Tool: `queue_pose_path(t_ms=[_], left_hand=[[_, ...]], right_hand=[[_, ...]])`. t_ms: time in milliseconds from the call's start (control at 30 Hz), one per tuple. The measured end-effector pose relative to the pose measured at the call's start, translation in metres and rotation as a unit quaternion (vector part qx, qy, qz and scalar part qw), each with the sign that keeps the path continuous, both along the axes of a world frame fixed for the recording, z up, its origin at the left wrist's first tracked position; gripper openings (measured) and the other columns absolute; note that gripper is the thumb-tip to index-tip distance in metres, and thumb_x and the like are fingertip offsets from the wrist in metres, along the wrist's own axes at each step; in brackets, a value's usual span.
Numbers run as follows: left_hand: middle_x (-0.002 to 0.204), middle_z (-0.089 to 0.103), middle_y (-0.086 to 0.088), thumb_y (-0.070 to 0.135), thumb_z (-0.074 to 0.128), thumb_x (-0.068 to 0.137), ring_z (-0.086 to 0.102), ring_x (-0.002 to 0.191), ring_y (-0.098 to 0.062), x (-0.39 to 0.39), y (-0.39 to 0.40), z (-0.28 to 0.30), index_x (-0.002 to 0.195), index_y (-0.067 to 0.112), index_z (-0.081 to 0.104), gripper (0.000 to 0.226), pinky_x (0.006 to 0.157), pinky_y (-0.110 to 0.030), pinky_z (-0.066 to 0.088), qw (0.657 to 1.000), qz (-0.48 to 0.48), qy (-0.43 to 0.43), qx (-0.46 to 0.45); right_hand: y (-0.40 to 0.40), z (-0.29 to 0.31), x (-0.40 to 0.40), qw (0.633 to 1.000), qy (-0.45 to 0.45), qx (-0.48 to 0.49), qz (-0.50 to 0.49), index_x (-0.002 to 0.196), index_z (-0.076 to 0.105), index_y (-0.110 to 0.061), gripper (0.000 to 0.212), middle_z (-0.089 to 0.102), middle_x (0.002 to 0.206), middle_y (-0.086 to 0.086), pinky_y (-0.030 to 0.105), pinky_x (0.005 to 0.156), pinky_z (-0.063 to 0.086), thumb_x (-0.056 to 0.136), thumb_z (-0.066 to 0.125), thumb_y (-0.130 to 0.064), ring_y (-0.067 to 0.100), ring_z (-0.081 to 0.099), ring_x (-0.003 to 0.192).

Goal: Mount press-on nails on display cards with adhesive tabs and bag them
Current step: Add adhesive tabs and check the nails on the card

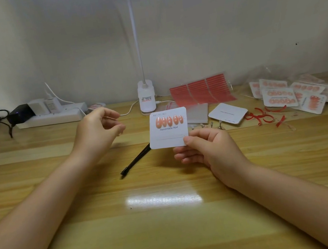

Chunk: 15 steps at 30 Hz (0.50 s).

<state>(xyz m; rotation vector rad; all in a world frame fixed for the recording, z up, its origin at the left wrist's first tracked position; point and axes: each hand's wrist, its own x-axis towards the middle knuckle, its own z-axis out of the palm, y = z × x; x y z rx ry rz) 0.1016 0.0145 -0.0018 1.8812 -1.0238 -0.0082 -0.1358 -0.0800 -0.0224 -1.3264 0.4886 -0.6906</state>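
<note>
Right hand pinches one display card bearing five nails.

"Handmade Nail" printed on display card (top line unreadable)

Glossy varnished wood-grain table with a bright glare patch, matt white paper card, shiny smooth orange nails, glossy red tape sheets, clear crinkly plastic bags, smooth white plastic lamp clip
</note>
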Motion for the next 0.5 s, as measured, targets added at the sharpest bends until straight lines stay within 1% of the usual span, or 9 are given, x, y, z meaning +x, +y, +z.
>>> queue_pose_path(t_ms=[67,167,233,300,400,500], left_hand=[[0.076,0.071,0.006,0.015,0.077,0.082,0.067,0.073,0.000,-0.002,0.000,-0.002,0.094,0.027,0.062,0.023,0.073,-0.022,0.052,1.000,-0.011,0.001,0.003],[0.081,0.070,0.005,0.014,0.073,0.086,0.067,0.076,-0.006,-0.006,-0.001,-0.002,0.098,0.025,0.062,0.020,0.074,-0.023,0.052,1.000,-0.006,-0.008,-0.014],[0.086,0.068,0.003,0.012,0.069,0.088,0.067,0.080,-0.012,-0.008,-0.001,0.001,0.100,0.023,0.060,0.018,0.073,-0.024,0.052,0.999,0.002,-0.014,-0.029],[0.087,0.068,0.002,0.011,0.067,0.089,0.067,0.078,-0.012,-0.014,-0.001,0.005,0.102,0.021,0.059,0.018,0.074,-0.027,0.055,0.999,0.004,-0.011,-0.044],[0.086,0.068,0.004,0.012,0.072,0.085,0.067,0.077,-0.008,-0.031,0.000,0.013,0.100,0.020,0.060,0.021,0.071,-0.022,0.055,0.998,-0.003,-0.009,-0.064],[0.083,0.069,0.005,0.013,0.076,0.082,0.068,0.078,-0.007,-0.055,0.005,0.025,0.101,0.021,0.061,0.025,0.068,-0.019,0.056,0.995,-0.038,-0.006,-0.093]], right_hand=[[0.002,0.000,-0.002,1.000,0.010,-0.024,0.010,0.100,0.068,-0.003,0.014,0.074,0.082,0.016,0.028,0.064,0.059,0.095,0.055,-0.002,0.026,0.072,0.074],[0.006,0.001,-0.004,0.998,0.030,-0.059,0.022,0.107,0.067,-0.003,0.017,0.075,0.082,0.014,0.027,0.064,0.059,0.094,0.056,-0.002,0.024,0.072,0.073],[0.008,0.002,-0.004,0.995,0.047,-0.087,0.027,0.114,0.064,-0.008,0.023,0.075,0.080,0.012,0.025,0.061,0.057,0.094,0.055,-0.001,0.023,0.072,0.071],[0.009,0.002,-0.003,0.989,0.069,-0.124,0.026,0.124,0.059,-0.013,0.034,0.075,0.078,0.009,0.024,0.057,0.055,0.093,0.055,0.000,0.022,0.072,0.070],[0.009,0.002,-0.004,0.983,0.093,-0.157,0.027,0.132,0.054,-0.013,0.041,0.075,0.076,0.005,0.021,0.054,0.052,0.092,0.055,-0.002,0.020,0.073,0.069],[0.009,0.000,-0.003,0.982,0.106,-0.156,0.018,0.135,0.052,-0.011,0.044,0.075,0.076,0.006,0.021,0.054,0.051,0.092,0.055,-0.003,0.020,0.073,0.069]])
